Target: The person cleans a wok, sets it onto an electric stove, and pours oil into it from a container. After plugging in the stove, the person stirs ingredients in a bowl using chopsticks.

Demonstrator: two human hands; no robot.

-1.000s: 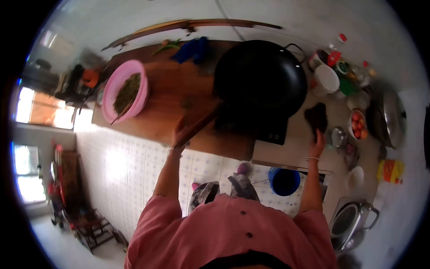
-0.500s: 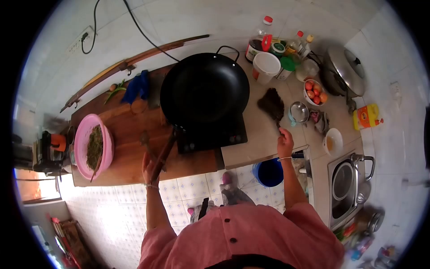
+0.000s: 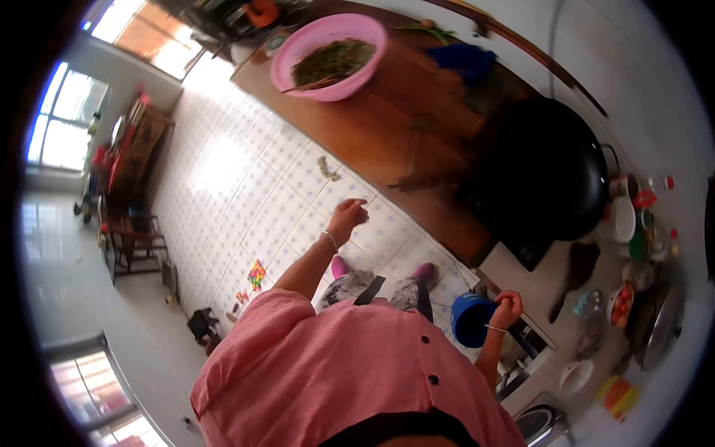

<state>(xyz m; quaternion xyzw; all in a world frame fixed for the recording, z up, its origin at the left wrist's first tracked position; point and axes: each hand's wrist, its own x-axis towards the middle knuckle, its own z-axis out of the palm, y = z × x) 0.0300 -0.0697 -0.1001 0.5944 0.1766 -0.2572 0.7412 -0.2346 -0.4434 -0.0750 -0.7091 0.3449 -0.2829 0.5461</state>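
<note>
My left hand (image 3: 348, 222) hangs over the tiled floor, in front of the wooden counter. Its fingers are loosely bent and a little apart, with nothing visible in them. My right hand (image 3: 506, 309) is curled closed beside the rim of a blue bucket (image 3: 463, 320) as seen from above, and no object shows in it. A large black wok (image 3: 551, 167) sits on a black induction cooker (image 3: 527, 253), its long handle (image 3: 428, 181) reaching over the counter. A dark flat brush-like tool (image 3: 582, 262) lies on the pale countertop, apart from my right hand.
A pink basin (image 3: 372, 56) with chopped greens and chopsticks stands on the wooden counter (image 3: 402, 141), near a blue cloth (image 3: 463, 61). A bowl of red fruit (image 3: 621, 304), a white bowl (image 3: 576, 378), jars and a sink (image 3: 538, 423) are right. Wooden furniture (image 3: 134, 156) stands far left.
The view has turned left. My left hand has moved away from the wok handle, out over the floor. My right hand has left the dark tool's handle, which stays on the countertop.
</note>
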